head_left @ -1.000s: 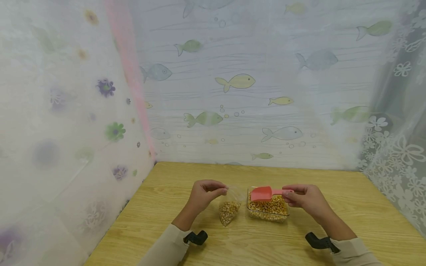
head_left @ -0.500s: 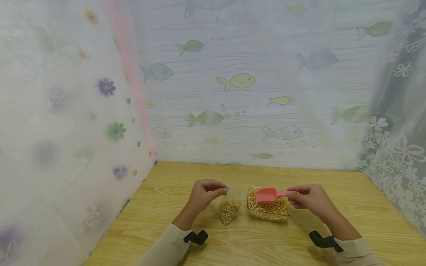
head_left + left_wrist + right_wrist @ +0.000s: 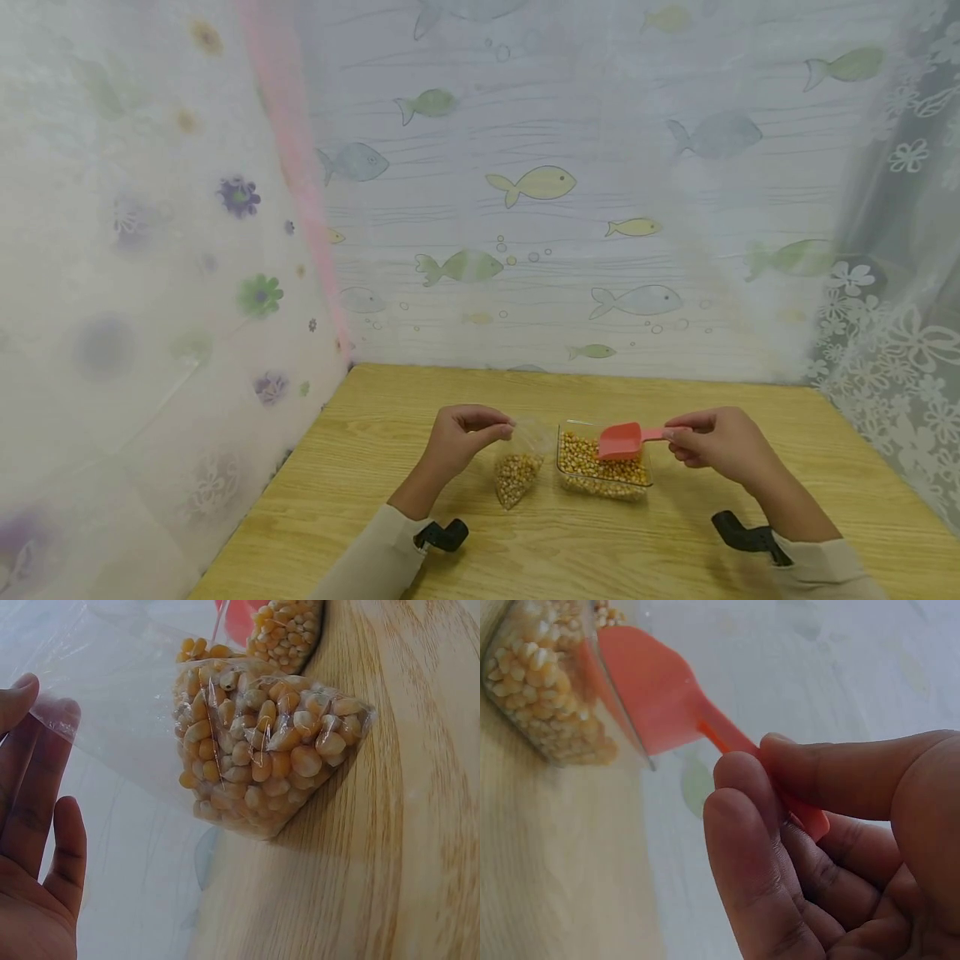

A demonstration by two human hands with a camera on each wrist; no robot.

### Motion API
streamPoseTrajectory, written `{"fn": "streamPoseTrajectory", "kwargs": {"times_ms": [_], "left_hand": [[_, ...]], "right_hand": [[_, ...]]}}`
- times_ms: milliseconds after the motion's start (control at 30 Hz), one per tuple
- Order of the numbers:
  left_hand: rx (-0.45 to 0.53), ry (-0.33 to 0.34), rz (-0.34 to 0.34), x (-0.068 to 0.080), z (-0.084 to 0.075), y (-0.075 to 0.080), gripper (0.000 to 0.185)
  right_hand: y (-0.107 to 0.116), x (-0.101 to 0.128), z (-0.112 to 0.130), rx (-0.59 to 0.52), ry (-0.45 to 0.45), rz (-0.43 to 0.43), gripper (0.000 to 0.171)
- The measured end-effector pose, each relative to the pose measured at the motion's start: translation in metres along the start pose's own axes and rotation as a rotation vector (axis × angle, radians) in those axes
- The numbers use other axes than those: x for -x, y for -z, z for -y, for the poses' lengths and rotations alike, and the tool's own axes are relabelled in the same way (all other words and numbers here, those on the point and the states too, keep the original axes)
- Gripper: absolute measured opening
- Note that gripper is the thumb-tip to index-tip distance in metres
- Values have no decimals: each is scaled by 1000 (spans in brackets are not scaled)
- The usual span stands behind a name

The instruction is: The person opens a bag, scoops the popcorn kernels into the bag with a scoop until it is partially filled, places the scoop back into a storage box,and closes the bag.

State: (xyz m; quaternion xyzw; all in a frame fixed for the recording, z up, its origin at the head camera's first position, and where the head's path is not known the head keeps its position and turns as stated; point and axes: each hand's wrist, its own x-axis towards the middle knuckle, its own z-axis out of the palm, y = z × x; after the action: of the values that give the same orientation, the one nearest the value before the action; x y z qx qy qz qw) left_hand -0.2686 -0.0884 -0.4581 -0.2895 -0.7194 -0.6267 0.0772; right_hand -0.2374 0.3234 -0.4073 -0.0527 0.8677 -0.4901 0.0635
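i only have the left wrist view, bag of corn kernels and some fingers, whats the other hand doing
Observer: The right hand pinches the handle of a red scoop, which is over a clear container of kernels.
Operator: where's that container relative to the bag
Observer: In the head view it sits on the wooden table just right of the bag, close beside it.
Operator: is the bag lying flat or held up
Observer: The left hand pinches the bag's top edge, so the bag hangs with its filled bottom on the table.
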Motion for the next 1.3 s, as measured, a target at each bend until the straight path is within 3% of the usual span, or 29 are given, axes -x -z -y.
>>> {"fn": "streamPoseTrajectory", "kwargs": {"times_ms": [400, 567, 1000, 1300], "left_hand": [[-5, -3, 2, 0, -3, 0, 11], [-1, -11, 4, 0, -3, 0, 11], [11, -55, 13, 1, -1, 0, 12], [8, -50, 13, 0, 0, 0, 12]], "right_hand": [[6, 14, 21, 159, 48, -64, 37], [0, 11, 20, 163, 46, -56, 37], [-12, -6, -9, -86, 12, -3, 43], [-17, -14, -22, -252, 13, 53, 46]]}}
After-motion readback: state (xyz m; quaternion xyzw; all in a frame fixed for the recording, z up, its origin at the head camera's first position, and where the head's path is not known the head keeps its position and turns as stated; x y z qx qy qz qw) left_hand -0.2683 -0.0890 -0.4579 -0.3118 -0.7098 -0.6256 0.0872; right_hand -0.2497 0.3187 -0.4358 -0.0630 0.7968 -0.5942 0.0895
